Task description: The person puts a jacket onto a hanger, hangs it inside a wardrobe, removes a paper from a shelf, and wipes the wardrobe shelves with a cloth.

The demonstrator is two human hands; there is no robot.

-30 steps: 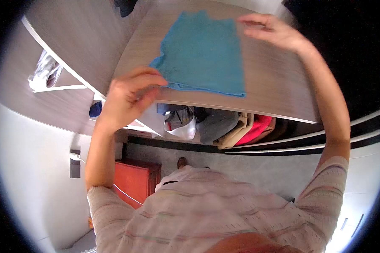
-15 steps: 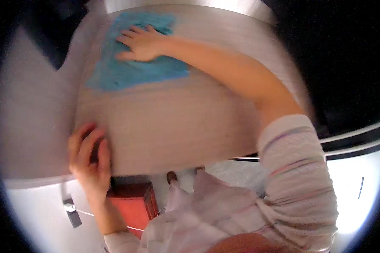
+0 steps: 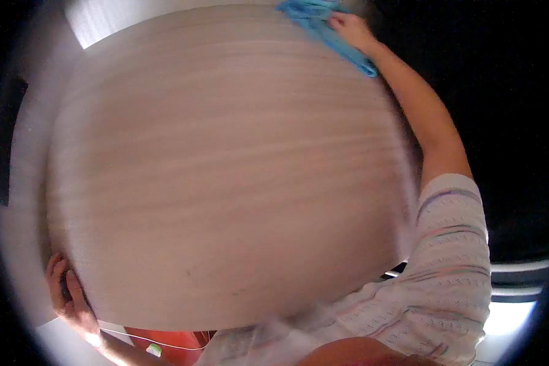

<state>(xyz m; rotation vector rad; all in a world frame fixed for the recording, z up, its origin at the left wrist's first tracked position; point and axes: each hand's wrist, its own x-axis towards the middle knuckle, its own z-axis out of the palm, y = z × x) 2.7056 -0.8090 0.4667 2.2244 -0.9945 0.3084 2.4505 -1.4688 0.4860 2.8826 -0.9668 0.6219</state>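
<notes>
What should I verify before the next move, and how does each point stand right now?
1. Right hand has the blue cloth: ok, fingers curled on it.
2. Cloth spread flat: not ok, it is bunched up at the far right of the wooden surface.
3. Left hand away from the cloth: ok, it is at the near left corner.
4. Left hand bearing weight: cannot tell.
5. Surface unmarked: not ok, small dark marks show towards the near edge.
</notes>
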